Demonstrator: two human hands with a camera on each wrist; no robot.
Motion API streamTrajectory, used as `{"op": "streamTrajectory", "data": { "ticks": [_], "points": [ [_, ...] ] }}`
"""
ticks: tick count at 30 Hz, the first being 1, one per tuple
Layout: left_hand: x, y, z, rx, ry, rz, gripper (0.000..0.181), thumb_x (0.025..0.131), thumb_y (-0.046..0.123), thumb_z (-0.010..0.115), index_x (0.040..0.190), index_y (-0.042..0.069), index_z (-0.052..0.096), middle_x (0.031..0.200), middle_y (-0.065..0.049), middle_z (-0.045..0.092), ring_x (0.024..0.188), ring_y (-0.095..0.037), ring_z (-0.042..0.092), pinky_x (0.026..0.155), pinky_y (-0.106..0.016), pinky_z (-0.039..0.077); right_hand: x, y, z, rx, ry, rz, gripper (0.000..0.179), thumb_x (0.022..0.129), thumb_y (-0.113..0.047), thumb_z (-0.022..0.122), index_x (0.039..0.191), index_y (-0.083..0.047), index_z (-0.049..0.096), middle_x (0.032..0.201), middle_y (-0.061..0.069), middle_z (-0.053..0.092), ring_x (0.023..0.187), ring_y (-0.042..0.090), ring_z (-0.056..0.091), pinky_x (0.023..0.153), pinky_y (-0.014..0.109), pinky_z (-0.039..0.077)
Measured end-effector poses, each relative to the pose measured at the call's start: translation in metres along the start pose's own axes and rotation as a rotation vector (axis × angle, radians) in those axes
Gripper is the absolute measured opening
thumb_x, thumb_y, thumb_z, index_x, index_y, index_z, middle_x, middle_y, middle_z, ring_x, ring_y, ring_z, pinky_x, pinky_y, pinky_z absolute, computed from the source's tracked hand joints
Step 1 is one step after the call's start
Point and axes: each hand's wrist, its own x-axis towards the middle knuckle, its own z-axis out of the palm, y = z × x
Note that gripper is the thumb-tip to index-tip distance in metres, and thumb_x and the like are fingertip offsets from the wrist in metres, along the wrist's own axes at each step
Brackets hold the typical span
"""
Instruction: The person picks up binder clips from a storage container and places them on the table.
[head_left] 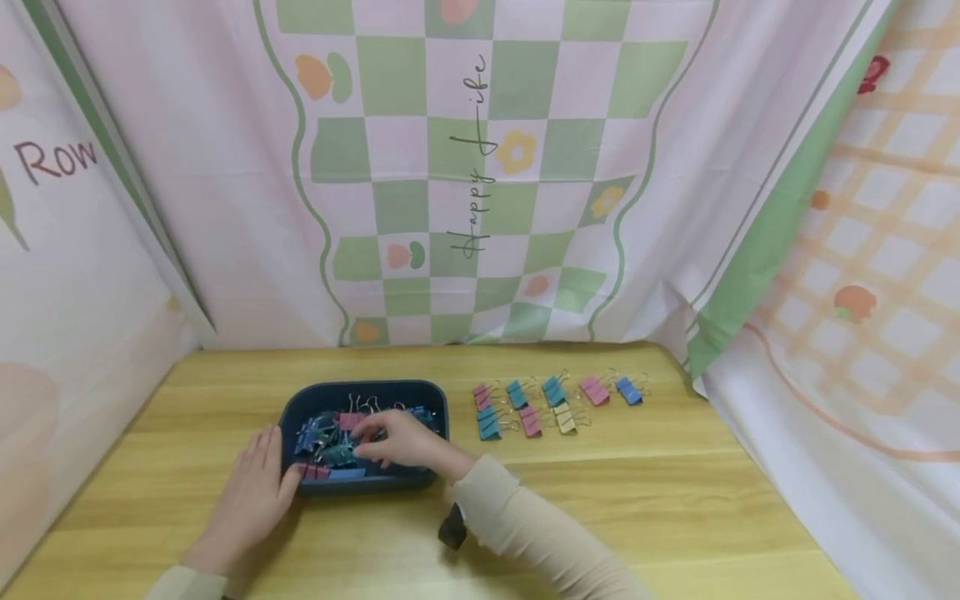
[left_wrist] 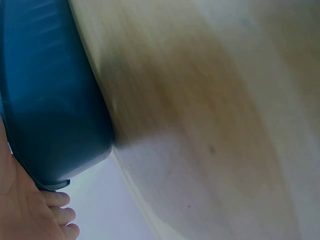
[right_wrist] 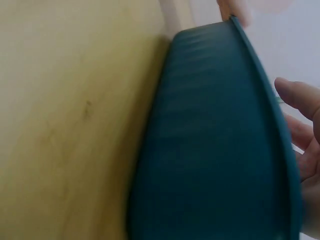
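1. Beneath the right hand (head_left: pixel 401 439), heaped binder clips (head_left: pixel 337 455), too overlapped to count, fill one tray (head_left: pixel 375 484); that hand's fingers curve, but whether they pinch one I cannot tell.
2. The left hand (head_left: pixel 251 487), fingers extended, touches the tray's left end.
3. Right of the right hand, eight loose clips (head_left: pixel 531 421): three teal, three pink, one blue, one yellow.

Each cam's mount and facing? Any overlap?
Head: on the head, facing forward-down; tray, binder clips, curtain; left hand, right hand, sleeves.
Left wrist: on that wrist, facing the tray's outer wall and table; left hand.
Right wrist: on that wrist, facing the tray's outer side; right hand, part of left.
Wrist views share tray and table.
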Motion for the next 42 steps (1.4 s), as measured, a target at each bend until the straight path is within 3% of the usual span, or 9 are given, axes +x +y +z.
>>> {"op": "streamTrajectory", "data": {
  "ticks": [8, 18, 28, 42],
  "points": [
    [0.000, -0.001, 0.001, -0.009, 0.005, 0.007, 0.065, 0.096, 0.025, 0.043, 0.135, -0.021, 0.019, 0.139, -0.040, 0.017, 0.127, -0.052, 0.017, 0.103, -0.059, 0.016, 0.004, 0.000, 0.012, -0.033, 0.016, 0.007, 0.027, 0.085, -0.012, 0.067, 0.110, -0.003, 0.063, 0.079, -0.005, 0.061, 0.059, 0.016, 0.060, 0.052, 0.026, 0.052],
    [0.000, -0.002, 0.004, -0.010, 0.021, 0.010, 0.064, 0.096, 0.024, 0.043, 0.134, -0.021, 0.020, 0.139, -0.040, 0.019, 0.127, -0.052, 0.018, 0.103, -0.059, 0.017, 0.009, 0.002, 0.024, -0.113, 0.017, 0.014, 0.016, 0.087, -0.014, 0.064, 0.101, -0.008, 0.068, 0.075, -0.008, 0.061, 0.056, 0.009, 0.057, 0.051, 0.019, 0.048],
    [0.000, 0.000, 0.000, -0.008, -0.002, 0.000, 0.065, 0.096, 0.026, 0.043, 0.135, -0.021, 0.019, 0.139, -0.039, 0.017, 0.127, -0.052, 0.017, 0.103, -0.059, 0.017, 0.014, 0.003, 0.024, -0.100, 0.067, 0.039, 0.023, 0.085, -0.008, 0.065, 0.108, -0.006, 0.063, 0.072, -0.004, 0.058, 0.055, 0.011, 0.058, 0.050, 0.020, 0.049],
    [0.001, -0.002, 0.002, -0.008, -0.005, -0.006, 0.065, 0.096, 0.026, 0.042, 0.135, -0.020, 0.018, 0.140, -0.039, 0.017, 0.128, -0.052, 0.017, 0.103, -0.059, 0.016, 0.016, 0.008, 0.019, -0.156, 0.057, 0.036, 0.005, 0.086, -0.011, 0.064, 0.084, -0.011, 0.060, 0.067, -0.005, 0.057, 0.056, 0.008, 0.055, 0.051, 0.020, 0.047]
  ]
}}
